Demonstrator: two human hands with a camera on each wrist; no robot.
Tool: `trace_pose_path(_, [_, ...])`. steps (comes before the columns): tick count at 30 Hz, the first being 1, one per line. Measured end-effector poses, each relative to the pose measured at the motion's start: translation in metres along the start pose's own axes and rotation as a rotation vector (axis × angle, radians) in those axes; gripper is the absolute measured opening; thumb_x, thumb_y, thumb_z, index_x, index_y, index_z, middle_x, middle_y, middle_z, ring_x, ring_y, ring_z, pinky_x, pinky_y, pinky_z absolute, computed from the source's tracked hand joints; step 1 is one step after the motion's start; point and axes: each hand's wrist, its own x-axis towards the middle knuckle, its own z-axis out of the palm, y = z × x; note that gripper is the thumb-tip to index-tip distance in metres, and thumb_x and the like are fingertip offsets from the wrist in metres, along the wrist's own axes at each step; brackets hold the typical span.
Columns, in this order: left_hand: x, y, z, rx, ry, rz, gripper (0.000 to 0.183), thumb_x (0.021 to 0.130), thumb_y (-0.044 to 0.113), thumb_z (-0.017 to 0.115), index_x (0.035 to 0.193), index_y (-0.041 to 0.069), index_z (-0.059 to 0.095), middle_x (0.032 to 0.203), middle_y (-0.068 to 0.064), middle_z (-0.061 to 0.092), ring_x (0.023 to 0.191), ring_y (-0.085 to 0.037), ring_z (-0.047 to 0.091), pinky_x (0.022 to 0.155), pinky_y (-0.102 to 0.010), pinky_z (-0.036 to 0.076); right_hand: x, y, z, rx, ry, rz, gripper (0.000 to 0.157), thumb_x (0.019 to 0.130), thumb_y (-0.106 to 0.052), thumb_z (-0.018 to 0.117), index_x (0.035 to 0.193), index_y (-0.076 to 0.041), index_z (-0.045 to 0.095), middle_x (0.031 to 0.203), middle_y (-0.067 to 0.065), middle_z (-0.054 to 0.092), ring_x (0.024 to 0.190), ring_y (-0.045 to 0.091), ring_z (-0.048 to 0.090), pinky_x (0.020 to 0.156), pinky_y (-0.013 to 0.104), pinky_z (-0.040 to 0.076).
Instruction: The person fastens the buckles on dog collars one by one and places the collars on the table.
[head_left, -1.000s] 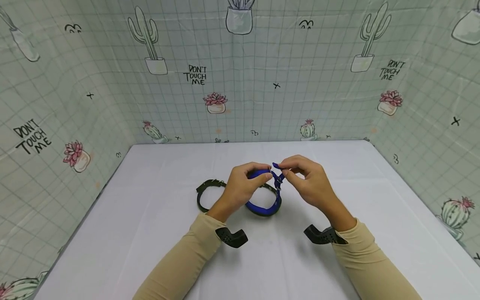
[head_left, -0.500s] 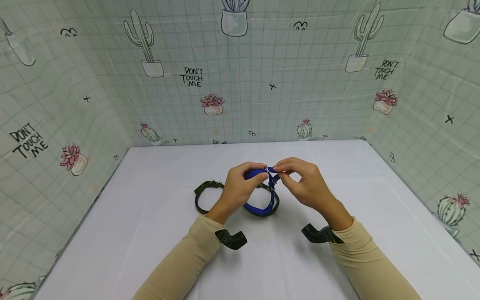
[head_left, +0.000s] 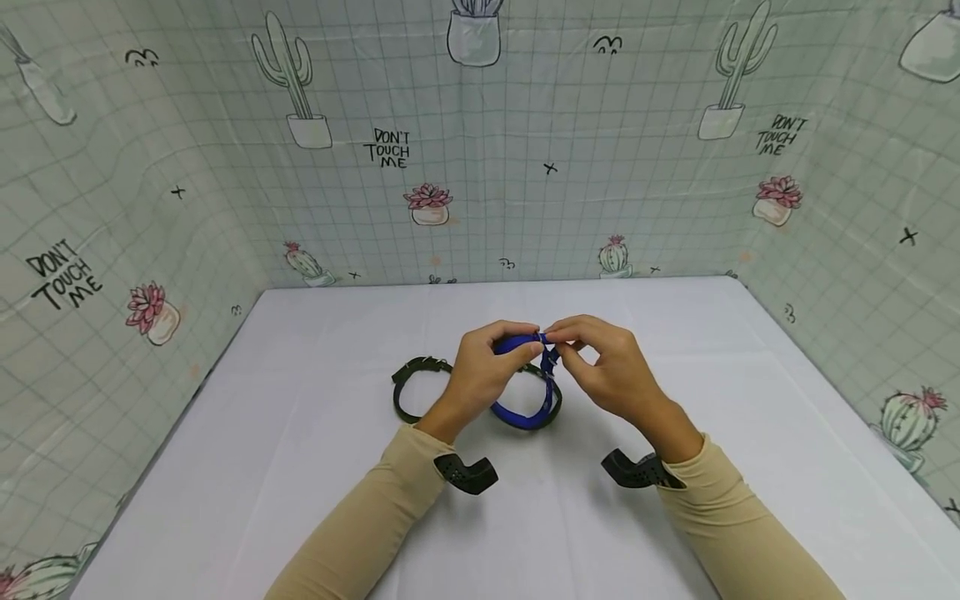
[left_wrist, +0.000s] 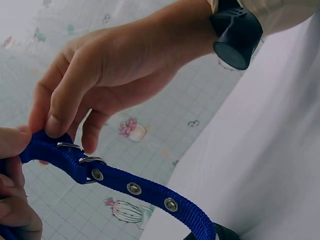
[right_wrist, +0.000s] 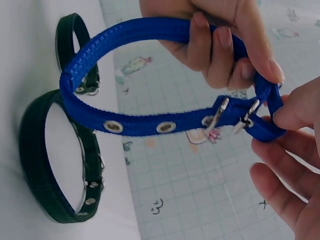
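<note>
A blue collar [right_wrist: 145,128] with silver eyelets hangs as a closed loop between both hands, over the table. Its metal buckle [right_wrist: 219,117] and keeper ring lie near the right fingers. My left hand [head_left: 480,367] pinches the padded band at the top of the loop. Close beside it, my right hand [head_left: 611,362] pinches the folded strap end [left_wrist: 50,140] between thumb and fingers. The fingertips of both hands almost meet there.
On the white table [head_left: 300,500] rest two dark green collars: one green collar [head_left: 397,400] partly behind the left forearm, another green collar [head_left: 558,408] overlapped by the blue loop in the head view. Patterned cloth walls [head_left: 487,125] enclose the back and sides.
The right hand has shifted a little left towards the left hand. The strap end, apart from the left fingertips a second ago, now meets the band there.
</note>
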Motion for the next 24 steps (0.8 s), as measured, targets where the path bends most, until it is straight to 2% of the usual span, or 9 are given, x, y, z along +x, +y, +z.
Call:
trace_pose_path(4, [0.001,0.0,0.001,-0.003,0.002,0.007,0.032,0.095,0.021,0.073,0.122,0.003,0.07,0.115,-0.007,0.069,0.097,-0.018,0.067,0.082,-0.03,0.056,0.0,-0.001,0.002,-0.006,0.026,0.005,0.025,0.086,0.015,0.066,0.101,-0.002,0.076,0.103,0.01,0.073,0.088,0.022,0.068,0.073,0.023,0.052])
trace_pose_path(11, [0.0,0.002,0.0,-0.014,-0.001,0.004,0.03,0.094,0.021,0.073,0.121,0.008,0.07,0.115,-0.006,0.068,0.098,-0.019,0.067,0.083,-0.031,0.056,-0.005,0.001,0.008,-0.047,0.053,0.062,0.02,0.087,0.011,0.069,0.102,-0.001,0.071,0.105,0.009,0.074,0.088,0.021,0.071,0.076,0.023,0.053])
trace_pose_path(16, [0.001,0.002,-0.002,-0.011,0.011,0.009,0.033,0.094,0.022,0.073,0.123,0.006,0.069,0.114,-0.007,0.068,0.097,-0.018,0.066,0.083,-0.031,0.056,-0.004,-0.001,0.014,0.024,0.112,0.13,0.021,0.086,0.011,0.071,0.104,0.0,0.072,0.108,0.011,0.073,0.093,0.023,0.07,0.08,0.021,0.053])
trace_pose_path(20, [0.002,0.003,-0.004,-0.007,0.047,0.03,0.033,0.095,0.023,0.073,0.123,0.006,0.068,0.109,-0.008,0.068,0.095,-0.018,0.066,0.083,-0.03,0.056,-0.001,-0.011,0.019,0.134,0.159,0.186,0.024,0.085,0.016,0.07,0.108,0.007,0.07,0.107,0.018,0.068,0.093,0.027,0.068,0.083,0.021,0.054])
trace_pose_path(24, [0.001,0.004,-0.007,-0.023,0.07,0.038,0.03,0.096,0.022,0.072,0.122,0.007,0.068,0.107,-0.008,0.067,0.096,-0.018,0.065,0.083,-0.03,0.056,0.003,-0.03,0.019,0.14,0.128,0.201,0.03,0.083,0.018,0.07,0.112,0.013,0.066,0.105,0.022,0.068,0.09,0.03,0.069,0.083,0.03,0.057])
